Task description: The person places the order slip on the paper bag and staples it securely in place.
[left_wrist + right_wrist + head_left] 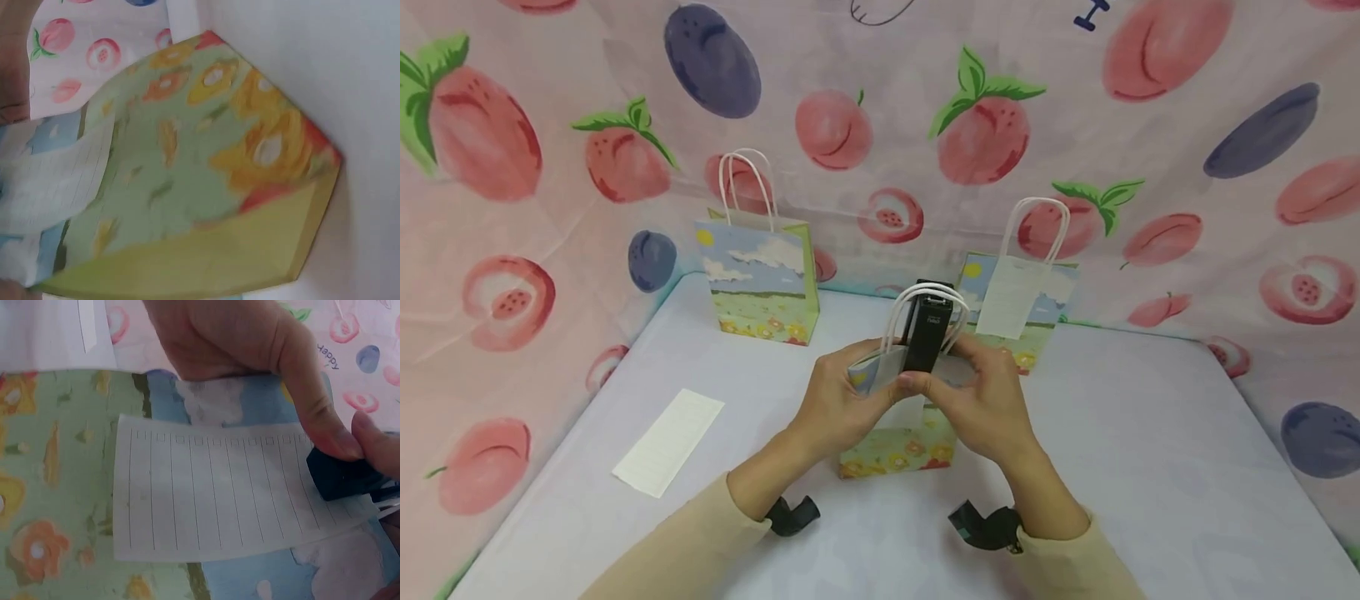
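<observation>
Both hands grip a black stapler (pixel 927 333) at the top of a small paper gift bag (pixel 895 458) in the middle of the table. The left hand (pixel 842 404) holds from the left and the right hand (pixel 988 400) from the right, thumb tips meeting at the stapler's near end. Their other fingers are mostly hidden behind the bag. Under the stapler's end, a lined white paper slip (pixel 206 494) lies against the bag's front, its lower edge curling away. White rope handles (pixel 891 321) loop around the stapler. In the left wrist view the bag's flowered lower front (pixel 169 137) shows.
A second gift bag (pixel 760 275) stands at the back left. Another bag (pixel 1045 333) at the back right has a white slip (pixel 1011 296) on its front. A loose white slip (pixel 668 442) lies on the table's left side. Fruit-printed cloth (pixel 887 125) hangs behind.
</observation>
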The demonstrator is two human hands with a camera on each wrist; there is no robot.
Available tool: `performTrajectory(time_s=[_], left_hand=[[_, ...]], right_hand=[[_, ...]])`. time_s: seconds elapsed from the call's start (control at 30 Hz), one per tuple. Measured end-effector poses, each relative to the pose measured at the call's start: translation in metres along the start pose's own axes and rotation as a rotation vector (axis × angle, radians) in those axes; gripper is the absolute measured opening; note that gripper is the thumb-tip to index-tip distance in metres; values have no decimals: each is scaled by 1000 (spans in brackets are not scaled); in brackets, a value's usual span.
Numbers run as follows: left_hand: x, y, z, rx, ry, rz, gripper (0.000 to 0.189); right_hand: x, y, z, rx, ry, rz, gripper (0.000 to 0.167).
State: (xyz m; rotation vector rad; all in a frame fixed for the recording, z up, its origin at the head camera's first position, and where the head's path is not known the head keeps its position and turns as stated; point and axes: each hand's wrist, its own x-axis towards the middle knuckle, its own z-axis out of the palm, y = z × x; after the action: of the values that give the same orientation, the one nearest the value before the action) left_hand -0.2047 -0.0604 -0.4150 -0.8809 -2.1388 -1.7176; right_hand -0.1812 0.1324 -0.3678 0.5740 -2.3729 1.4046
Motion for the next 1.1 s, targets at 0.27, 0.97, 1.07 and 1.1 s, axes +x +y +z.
performTrajectory(time_s=[0.27,0.97,1.07,1.1], left_hand=[[-3,3,1,-36,6,-12,39],[3,4,-7,-73,-69,-98,43],[2,1,-8,-75,-87,-136,45],[2,1,-8,-77,-92,-151,46]], right_hand=[[-7,-3,7,-11,70,35,41],[-2,-1,-2,-26,8,28,44],[-1,0,-3,-10,-9,41,43],[-1,0,-3,-4,-16,47,43]])
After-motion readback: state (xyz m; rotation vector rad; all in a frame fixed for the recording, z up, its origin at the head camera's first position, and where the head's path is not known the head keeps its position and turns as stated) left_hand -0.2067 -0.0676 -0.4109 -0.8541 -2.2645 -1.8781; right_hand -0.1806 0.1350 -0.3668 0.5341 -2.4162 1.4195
